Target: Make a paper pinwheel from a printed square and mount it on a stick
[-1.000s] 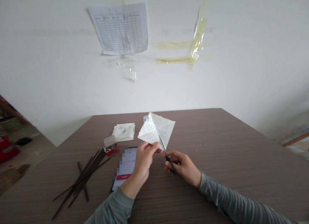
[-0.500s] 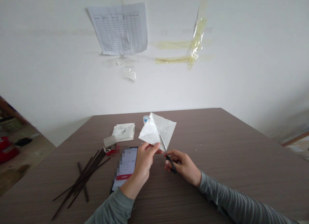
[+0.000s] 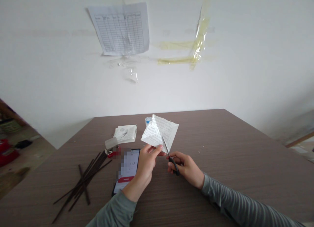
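In the head view, the left hand (image 3: 146, 166) is pinching the lower edge of a square of printed paper (image 3: 169, 129), its thumb lying on the near face, and is holding the sheet tilted up above the desk (image 3: 233, 148) with one corner pointing away. The right hand (image 3: 185, 168) is gripping a pair of scissors (image 3: 174, 166) by the dark handles, fingers curled around them, and one slim blade is lying over the paper's lower part, roughly in line with a crease; how far the blades are standing apart is too small to tell. The step in hand appears to be cutting into the paper from its lower corner, and the next move seems to be calling for a taut sheet, blades following the crease, and the left thumb staying clear of the edge. Behind the paper, a small cup (image 3: 148, 120) is partly showing; to its left, a stack of paper squares (image 3: 124, 134) is lying flat. Nearer, a small open box (image 3: 111, 144) is resting beside thin dark sticks (image 3: 84, 182), which are crossing one another, and a phone (image 3: 127, 171) is lying just left of the left hand.
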A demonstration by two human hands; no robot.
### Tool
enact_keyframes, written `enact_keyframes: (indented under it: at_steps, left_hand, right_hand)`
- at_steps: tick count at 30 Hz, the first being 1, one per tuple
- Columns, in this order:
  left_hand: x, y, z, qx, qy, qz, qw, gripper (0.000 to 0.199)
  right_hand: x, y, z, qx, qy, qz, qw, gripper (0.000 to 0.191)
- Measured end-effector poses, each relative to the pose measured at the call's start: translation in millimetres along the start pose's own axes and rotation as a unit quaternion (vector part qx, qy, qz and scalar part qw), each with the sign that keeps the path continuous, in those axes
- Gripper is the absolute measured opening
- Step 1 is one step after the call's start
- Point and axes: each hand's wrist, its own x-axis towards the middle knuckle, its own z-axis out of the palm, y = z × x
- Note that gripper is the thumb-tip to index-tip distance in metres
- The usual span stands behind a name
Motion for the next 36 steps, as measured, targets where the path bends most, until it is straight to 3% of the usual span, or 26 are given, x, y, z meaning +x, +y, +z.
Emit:
enact_keyframes:
  at_steps: [15, 36]
  left_hand:
    - [0, -3, -0.5, 0.002, -0.004, 0.009, 1.0, 0.039]
    - [0, -1, 1.0, 0.015, -0.022, -0.002, 1.0, 0.046]
  right_hand:
    - [-3, -8, 2, -0.004, 0.004, 0.004, 1.0, 0.067]
    - [2, 4, -4, 0.005, -0.01, -0.024, 1.0, 0.065]
